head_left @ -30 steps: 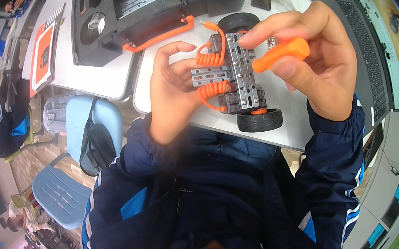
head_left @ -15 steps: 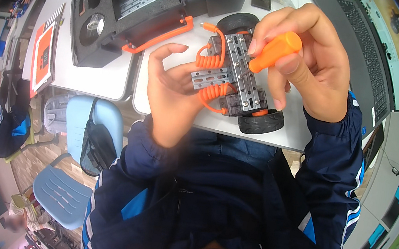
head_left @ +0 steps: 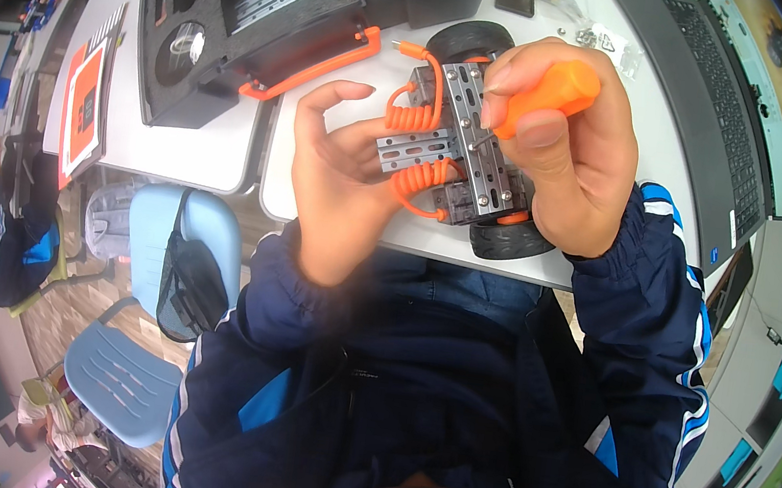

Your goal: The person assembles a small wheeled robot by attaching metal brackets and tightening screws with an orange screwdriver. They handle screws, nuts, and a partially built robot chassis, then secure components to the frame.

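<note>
My right hand [head_left: 566,149] is closed round the orange handle of a screwdriver [head_left: 554,96]. Its thin shaft points down and left to a screw on a grey perforated metal beam [head_left: 474,137] of a small wheeled chassis. From the left, my left hand [head_left: 345,184] holds this chassis, some of its fingers hidden under a short slotted plate [head_left: 415,151]. Black tyres sit at both ends, the far wheel [head_left: 472,39] and the near wheel [head_left: 510,240]. Two coiled orange cables [head_left: 419,181] come off dark motor housings beside the beam.
Beyond my hands, an open black case [head_left: 289,43] with foam and metal strips has an orange handle [head_left: 321,65]. A laptop [head_left: 700,107] stands at the right. Small hardware in a clear bag [head_left: 610,46] lies behind my right hand. A blue chair [head_left: 182,256] is at the left.
My right hand has turned and shifted slightly left and down, its fingers more wrapped round the screwdriver handle. The bag of hardware behind it now shows. The chassis and left hand barely moved.
</note>
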`<state>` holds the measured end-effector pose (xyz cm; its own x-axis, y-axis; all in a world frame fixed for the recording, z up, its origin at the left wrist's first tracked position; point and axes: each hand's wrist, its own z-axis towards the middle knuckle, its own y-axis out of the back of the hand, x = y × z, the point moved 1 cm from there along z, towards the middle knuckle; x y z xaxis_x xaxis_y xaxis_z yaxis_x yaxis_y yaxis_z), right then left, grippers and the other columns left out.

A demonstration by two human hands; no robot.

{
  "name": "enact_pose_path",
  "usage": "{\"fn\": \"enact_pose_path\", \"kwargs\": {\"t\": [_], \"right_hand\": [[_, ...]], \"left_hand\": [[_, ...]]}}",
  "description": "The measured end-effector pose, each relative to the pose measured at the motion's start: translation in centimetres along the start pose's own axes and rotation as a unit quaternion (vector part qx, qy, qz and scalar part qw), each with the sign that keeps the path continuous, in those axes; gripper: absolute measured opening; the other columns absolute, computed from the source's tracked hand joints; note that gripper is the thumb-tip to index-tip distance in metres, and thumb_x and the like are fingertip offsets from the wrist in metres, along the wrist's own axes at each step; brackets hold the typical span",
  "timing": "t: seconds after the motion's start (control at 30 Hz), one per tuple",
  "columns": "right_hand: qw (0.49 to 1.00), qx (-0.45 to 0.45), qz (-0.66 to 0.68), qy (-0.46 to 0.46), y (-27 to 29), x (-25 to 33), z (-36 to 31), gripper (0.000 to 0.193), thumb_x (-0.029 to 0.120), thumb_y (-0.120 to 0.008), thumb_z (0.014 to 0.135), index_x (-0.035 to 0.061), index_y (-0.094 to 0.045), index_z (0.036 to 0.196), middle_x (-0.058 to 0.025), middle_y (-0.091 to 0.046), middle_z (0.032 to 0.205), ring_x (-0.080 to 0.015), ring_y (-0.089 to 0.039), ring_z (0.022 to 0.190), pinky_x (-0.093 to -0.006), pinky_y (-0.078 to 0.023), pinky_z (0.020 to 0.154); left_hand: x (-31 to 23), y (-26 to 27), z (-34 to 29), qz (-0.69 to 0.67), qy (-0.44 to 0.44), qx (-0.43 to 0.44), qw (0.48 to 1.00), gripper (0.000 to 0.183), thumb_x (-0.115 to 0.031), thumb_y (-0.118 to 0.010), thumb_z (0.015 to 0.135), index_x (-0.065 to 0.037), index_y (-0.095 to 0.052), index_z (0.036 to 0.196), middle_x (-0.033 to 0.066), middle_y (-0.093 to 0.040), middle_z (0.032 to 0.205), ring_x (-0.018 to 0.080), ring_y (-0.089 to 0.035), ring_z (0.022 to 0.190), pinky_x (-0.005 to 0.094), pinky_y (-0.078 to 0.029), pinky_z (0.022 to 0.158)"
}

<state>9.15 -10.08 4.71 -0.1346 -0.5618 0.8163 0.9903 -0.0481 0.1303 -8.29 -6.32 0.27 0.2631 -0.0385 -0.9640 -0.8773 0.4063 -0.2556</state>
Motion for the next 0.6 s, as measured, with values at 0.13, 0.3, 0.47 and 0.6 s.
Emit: {"fn": "enact_pose_path", "kwargs": {"t": [0.13, 0.3, 0.47, 0.6], "right_hand": [[1.0, -0.013, 0.004, -0.001, -0.06, -0.11, -0.3, 0.032, 0.031, -0.048, 0.101, 0.0019, -0.046, 0.114, -0.01, -0.055, 0.093, -0.0028, -0.036, 0.059, -0.0169, -0.032, 0.054], [1.0, -0.012, 0.005, 0.011, -0.08, -0.27, -0.14, 0.03, 0.029, -0.047, 0.101, 0.002, -0.045, 0.114, -0.01, -0.055, 0.093, -0.002, -0.034, 0.057, -0.0163, -0.031, 0.053], [1.0, -0.013, 0.005, 0.01, -0.01, -0.29, -0.3, 0.029, 0.028, -0.046, 0.102, 0.0019, -0.045, 0.114, -0.0103, -0.055, 0.093, -0.0018, -0.034, 0.056, -0.0163, -0.031, 0.053], [1.0, -0.014, 0.009, 0.01, -0.18, -0.27, -0.28, 0.028, 0.028, -0.046, 0.102, 0.0021, -0.045, 0.114, -0.0103, -0.055, 0.093, -0.0017, -0.033, 0.057, -0.0163, -0.03, 0.053]], "left_hand": [[0.06, -0.07, -0.18, 0.014, -0.007, 0.004, 1.0, 0.071, 0.008, -0.076, 0.074, -0.004, -0.027, 0.124, 0.0209, -0.064, 0.107, 0.0257, -0.066, 0.097, 0.0347, -0.058, 0.082], [-0.08, -0.31, -0.47, 0.028, -0.012, -0.005, 1.0, 0.07, 0.009, -0.075, 0.075, -0.005, -0.026, 0.123, 0.0217, -0.063, 0.106, 0.0248, -0.066, 0.096, 0.0341, -0.058, 0.081], [-0.05, -0.41, -0.65, 0.02, -0.008, -0.015, 1.0, 0.067, 0.009, -0.075, 0.075, -0.005, -0.026, 0.12, 0.0216, -0.064, 0.105, 0.0249, -0.066, 0.096, 0.0343, -0.058, 0.082], [0.07, -0.4, -0.57, 0.01, -0.018, -0.006, 1.0, 0.066, 0.009, -0.075, 0.076, -0.005, -0.026, 0.119, 0.0215, -0.064, 0.105, 0.0251, -0.066, 0.096, 0.0345, -0.058, 0.082]]}}
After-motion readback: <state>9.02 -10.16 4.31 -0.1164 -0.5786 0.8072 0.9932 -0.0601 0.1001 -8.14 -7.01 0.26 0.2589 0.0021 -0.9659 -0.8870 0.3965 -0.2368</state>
